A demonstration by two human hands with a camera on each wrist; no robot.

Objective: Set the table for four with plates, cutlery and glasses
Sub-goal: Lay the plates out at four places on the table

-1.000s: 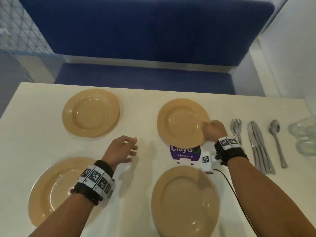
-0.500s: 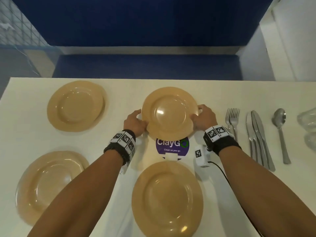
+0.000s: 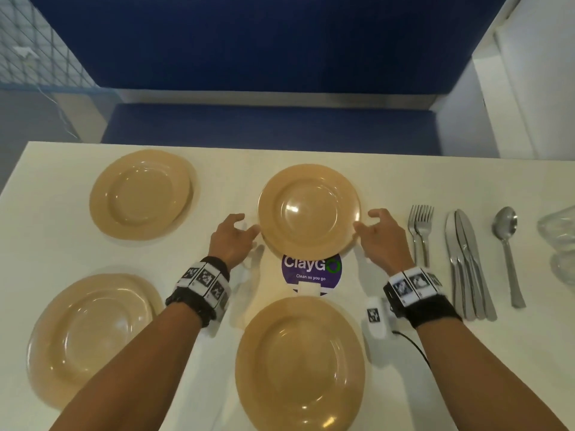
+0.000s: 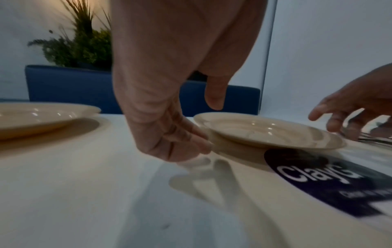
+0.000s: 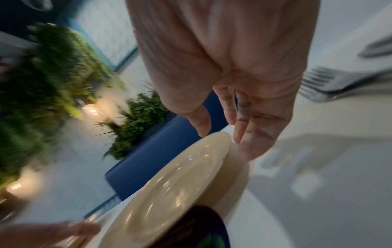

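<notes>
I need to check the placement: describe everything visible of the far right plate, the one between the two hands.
The far right plate is round, tan and glossy, with a broad flat rim around a shallow well; it looks like plastic or glazed ceramic. It lies flat and empty on the white table, its near edge covering the top of the purple ClayGo sticker. The left hand has its fingertips at the left rim; the right hand is open beside the right rim.

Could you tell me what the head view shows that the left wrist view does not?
Only the head view shows the two near plates, the knives, the spoon and the glasses. Only the left wrist view shows the green plant behind the blue seat back. Both share the far right plate, flanked by the left hand and right hand, and the purple ClayGo sticker.
</notes>
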